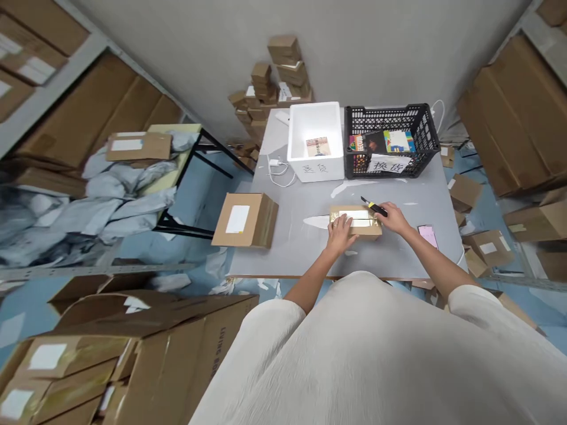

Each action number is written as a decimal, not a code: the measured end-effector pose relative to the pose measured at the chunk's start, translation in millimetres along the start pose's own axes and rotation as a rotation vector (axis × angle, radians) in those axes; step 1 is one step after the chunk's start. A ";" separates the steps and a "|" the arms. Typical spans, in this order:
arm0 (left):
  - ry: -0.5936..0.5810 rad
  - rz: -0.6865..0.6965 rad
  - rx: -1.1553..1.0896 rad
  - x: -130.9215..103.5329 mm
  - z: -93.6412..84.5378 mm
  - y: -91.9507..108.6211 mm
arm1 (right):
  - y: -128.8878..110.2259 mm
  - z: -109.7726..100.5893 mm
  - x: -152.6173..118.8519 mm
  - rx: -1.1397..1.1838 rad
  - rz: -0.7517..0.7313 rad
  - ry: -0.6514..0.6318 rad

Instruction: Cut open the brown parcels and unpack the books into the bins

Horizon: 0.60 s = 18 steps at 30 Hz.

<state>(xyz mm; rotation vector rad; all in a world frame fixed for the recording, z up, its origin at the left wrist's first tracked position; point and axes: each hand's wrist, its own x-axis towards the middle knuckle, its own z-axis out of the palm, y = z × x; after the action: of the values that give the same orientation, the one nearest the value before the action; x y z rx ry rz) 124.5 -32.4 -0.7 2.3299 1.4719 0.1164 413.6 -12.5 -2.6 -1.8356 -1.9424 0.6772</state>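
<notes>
A small taped cardboard box with a white label lies on the grey table, close to its front edge. On the left end of its top rests my left hand, fingers spread and holding nothing. My right hand is closed around a black and yellow box cutter at the box's right end. The cutter points up and to the left, over the box's back right corner.
A white foam box and a black crate with colourful packages stand at the table's back. A larger carton sits at the left edge. A pink-screened phone lies right of my right hand. Shelves and cartons flank the table.
</notes>
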 end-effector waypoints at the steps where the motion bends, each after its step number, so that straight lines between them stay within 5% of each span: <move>1: 0.008 -0.029 -0.005 -7.6 0.9 -3.6 | -7.4 4.8 11.4 -0.013 -0.032 -0.030; 8: -0.010 -0.185 -0.149 -30.0 10.3 -2.9 | -33.1 25.9 38.6 -0.116 -0.045 -0.194; 18: 0.062 -0.052 -0.214 11.9 4.7 -9.0 | -22.0 19.9 -21.1 0.026 0.143 -0.137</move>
<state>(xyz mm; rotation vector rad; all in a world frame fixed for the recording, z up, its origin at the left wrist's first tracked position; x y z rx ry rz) 123.4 -19.7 -9.8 2.1330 1.4706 0.3189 385.7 -35.8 -4.9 -1.9725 -1.8883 0.8899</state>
